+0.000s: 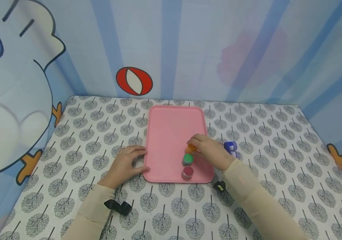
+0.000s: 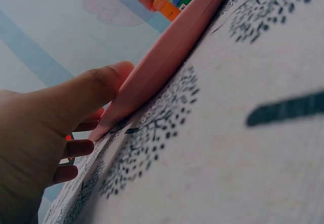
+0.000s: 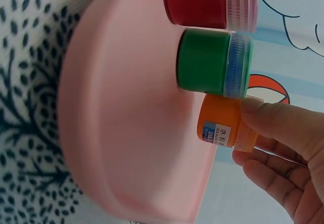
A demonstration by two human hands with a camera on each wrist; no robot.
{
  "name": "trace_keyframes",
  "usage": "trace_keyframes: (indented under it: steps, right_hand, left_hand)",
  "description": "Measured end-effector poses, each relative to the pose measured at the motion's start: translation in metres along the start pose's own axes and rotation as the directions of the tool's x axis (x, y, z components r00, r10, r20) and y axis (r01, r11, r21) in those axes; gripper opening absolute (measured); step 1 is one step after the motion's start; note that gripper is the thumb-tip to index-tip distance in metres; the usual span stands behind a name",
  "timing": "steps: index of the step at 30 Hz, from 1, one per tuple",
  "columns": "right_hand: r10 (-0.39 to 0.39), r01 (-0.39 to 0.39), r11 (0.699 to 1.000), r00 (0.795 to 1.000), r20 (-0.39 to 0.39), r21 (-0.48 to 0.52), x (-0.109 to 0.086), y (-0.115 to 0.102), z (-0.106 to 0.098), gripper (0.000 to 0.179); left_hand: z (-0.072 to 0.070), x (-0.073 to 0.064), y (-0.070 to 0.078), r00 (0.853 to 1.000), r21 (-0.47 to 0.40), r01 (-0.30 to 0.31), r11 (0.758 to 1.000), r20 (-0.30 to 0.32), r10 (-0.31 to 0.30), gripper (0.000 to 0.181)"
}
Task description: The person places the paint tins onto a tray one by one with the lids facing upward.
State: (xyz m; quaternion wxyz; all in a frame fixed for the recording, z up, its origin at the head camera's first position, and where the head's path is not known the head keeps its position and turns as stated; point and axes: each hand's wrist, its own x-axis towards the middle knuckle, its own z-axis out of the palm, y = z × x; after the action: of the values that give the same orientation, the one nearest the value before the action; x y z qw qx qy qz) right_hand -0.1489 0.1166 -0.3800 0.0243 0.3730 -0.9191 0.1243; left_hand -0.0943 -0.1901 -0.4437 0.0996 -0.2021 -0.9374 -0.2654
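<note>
My right hand (image 1: 212, 150) pinches an orange paint jar (image 3: 223, 120) by its lid between thumb and fingers, over the right side of a pink tray (image 1: 171, 133). Beside it, a green paint jar (image 3: 203, 62) stands upright on the tray. Closest to the tray's front edge is a red paint jar (image 1: 187, 172). With thumb and fingers spread apart, my left hand (image 1: 125, 164) rests at the tray's left rim. Its thumb (image 2: 114, 75) touches the rim in the left wrist view.
Two blue paint jars, one farther back (image 1: 230, 146) and one nearer (image 1: 235, 154), lie on the tree-patterned cloth right of the tray, partly behind my right hand. A printed curtain (image 1: 195, 50) hangs behind the table. Black straps (image 1: 118, 206) are at both wrists.
</note>
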Motion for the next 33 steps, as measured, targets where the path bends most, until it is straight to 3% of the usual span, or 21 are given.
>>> trace_keyframes:
  steps: [19,33]
  right_hand:
    - [-0.012,0.010,0.994,1.000,0.017,0.106,0.003,0.005,0.012,0.032]
    - [-0.020,0.018,0.998,1.000,0.019,0.067,0.006,0.005,0.012,0.033]
  left_hand:
    - [0.004,0.001,0.000,1.000,-0.002,-0.012,1.000,-0.007,0.012,0.057]
    - [0.001,0.000,0.000,1.000,0.004,0.006,1.000,0.001,-0.006,0.059]
